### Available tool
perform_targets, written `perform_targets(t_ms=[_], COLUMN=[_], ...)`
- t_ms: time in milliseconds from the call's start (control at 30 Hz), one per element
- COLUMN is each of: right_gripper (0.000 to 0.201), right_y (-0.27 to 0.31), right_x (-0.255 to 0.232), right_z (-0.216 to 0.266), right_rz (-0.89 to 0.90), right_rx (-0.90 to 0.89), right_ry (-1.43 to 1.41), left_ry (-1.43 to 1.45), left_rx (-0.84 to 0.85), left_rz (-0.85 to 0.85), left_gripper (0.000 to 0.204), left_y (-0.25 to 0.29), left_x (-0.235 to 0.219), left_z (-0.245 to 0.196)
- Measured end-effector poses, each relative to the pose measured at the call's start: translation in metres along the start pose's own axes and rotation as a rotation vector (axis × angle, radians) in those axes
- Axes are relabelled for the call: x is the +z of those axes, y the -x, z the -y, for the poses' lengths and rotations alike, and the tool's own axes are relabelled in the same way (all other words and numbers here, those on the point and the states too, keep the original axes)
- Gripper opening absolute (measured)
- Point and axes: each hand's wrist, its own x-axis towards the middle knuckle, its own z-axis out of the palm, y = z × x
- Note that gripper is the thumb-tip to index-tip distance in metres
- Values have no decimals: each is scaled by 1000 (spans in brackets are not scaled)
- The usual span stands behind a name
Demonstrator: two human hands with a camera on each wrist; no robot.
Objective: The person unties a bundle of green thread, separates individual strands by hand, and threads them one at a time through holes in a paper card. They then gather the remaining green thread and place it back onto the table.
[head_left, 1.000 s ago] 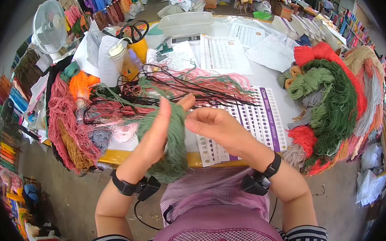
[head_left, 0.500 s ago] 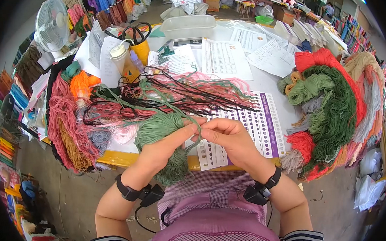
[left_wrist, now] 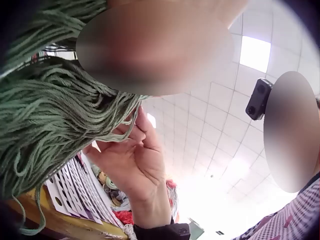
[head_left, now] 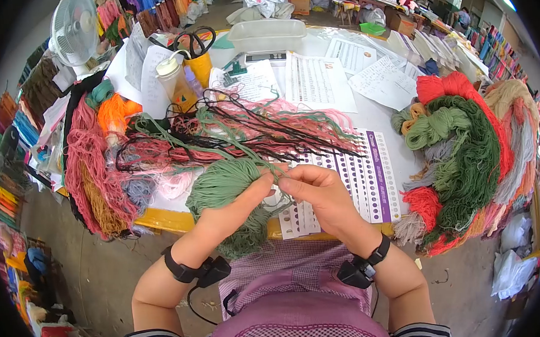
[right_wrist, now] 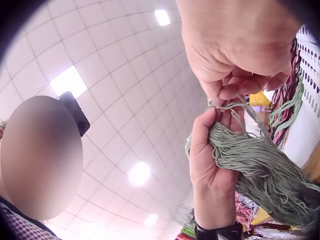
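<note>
A thick sage-green yarn skein [head_left: 221, 185] bulges over the back of my left hand [head_left: 232, 209] at the front of the table. That hand grips its gathered end between thumb and fingers, as the right wrist view shows. My right hand [head_left: 322, 193] meets it fingertip to fingertip, pinching thin green strands [right_wrist: 245, 107] at the bunched end. In the left wrist view the loose loops of the skein [left_wrist: 65, 117] spread away from my right hand [left_wrist: 135, 162]. A few green strands run from the skein to the pile of yarn behind.
Cut black, pink and green strands [head_left: 261, 129] lie across the table. Bobbin-hole cards [head_left: 369, 175] sit beside the right hand. Coloured skeins hang at the left [head_left: 90, 167] and right [head_left: 459, 132] edges. Farther back are papers [head_left: 317, 82], scissors in a yellow cup [head_left: 199, 68], a bottle and a fan [head_left: 75, 32].
The left hand has tipped over from upright, and the skein has swung leftward across it. Both hands' fingertips have come together at the skein's end, staying there over the last half second.
</note>
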Motion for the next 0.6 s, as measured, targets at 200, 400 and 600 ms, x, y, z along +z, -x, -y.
perform_targets(t_ms=[200, 400, 600], right_gripper=[15, 13, 11], right_y=[1, 2, 3], right_x=[0, 1, -2], right_z=[0, 3, 4], right_rz=[-24, 0, 48], right_rx=[-12, -29, -33], right_ry=[-32, -64, -29], left_ry=[270, 378, 335], left_rx=[-72, -140, -122], left_rz=[-21, -42, 42], left_gripper=[24, 24, 31], left_y=[2, 1, 1], left_x=[-8, -7, -5], left_z=[7, 8, 6])
